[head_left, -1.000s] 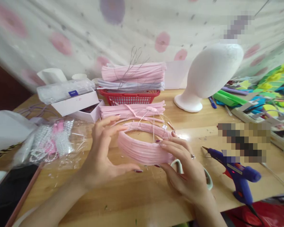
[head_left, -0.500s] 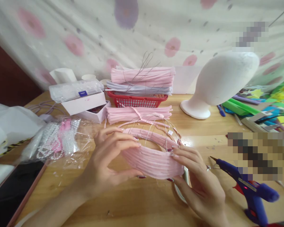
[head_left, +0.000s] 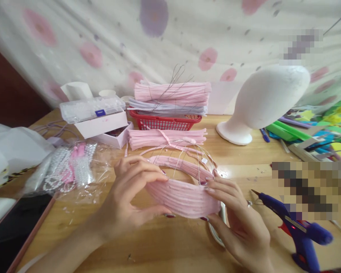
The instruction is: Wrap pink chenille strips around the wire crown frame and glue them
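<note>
A ring-shaped band of pink pipe cleaners is held up above the table between both hands, its rows lying side by side. Thin bare wires arch over its open middle. My left hand grips the band's left side, fingers on the upper edge and thumb below. On the right side, my right hand pinches it the same way, wearing a ring. Partly hidden behind the right hand is a white roll, perhaps of tape or wire. A blue hot glue gun with a lit red light lies to the right.
Behind the band lies a bundle of pink pipe cleaners. A red basket carries more bundles. A white foam head stands at the back right. Bagged pearl strings, white boxes and a phone occupy the left.
The camera view has shifted very slightly. Both hands keep their hold on the pink band, with almost no movement.
</note>
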`<state>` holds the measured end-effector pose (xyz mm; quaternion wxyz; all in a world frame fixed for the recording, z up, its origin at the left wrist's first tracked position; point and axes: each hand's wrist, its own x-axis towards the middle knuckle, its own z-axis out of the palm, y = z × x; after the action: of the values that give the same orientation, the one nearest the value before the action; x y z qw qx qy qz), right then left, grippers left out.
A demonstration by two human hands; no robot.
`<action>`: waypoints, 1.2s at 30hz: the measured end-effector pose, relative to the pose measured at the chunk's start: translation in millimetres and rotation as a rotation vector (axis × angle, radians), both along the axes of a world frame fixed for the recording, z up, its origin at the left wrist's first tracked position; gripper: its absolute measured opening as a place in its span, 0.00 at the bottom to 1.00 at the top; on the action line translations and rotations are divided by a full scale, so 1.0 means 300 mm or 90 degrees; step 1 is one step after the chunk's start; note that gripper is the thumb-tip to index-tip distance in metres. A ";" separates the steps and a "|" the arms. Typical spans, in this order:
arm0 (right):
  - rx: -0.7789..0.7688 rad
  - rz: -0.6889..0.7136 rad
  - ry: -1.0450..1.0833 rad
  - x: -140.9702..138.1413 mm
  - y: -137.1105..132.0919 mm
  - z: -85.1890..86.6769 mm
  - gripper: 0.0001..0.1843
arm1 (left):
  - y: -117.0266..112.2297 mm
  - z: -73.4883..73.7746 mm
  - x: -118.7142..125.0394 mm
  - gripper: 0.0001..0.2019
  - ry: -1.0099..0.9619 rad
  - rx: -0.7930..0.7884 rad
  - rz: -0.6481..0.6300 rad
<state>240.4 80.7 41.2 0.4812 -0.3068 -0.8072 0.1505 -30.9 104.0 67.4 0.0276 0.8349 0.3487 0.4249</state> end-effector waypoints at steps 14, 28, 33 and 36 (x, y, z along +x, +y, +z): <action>0.041 -0.023 -0.074 -0.031 -0.005 0.036 0.19 | -0.069 -0.020 0.045 0.22 0.054 0.045 0.058; 0.053 -0.029 -0.084 -0.025 -0.012 0.034 0.23 | -0.086 -0.045 0.048 0.24 0.037 0.025 0.102; 0.061 -0.027 -0.084 -0.026 -0.012 0.038 0.23 | -0.088 -0.043 0.042 0.19 0.050 0.039 0.106; 0.060 -0.033 -0.085 -0.026 -0.012 0.040 0.23 | -0.090 -0.044 0.041 0.16 0.055 0.052 0.123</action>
<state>232.5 77.2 53.3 0.4441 -0.3138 -0.8355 0.0788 -18.7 77.1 54.3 -0.0628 0.8152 0.4111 0.4031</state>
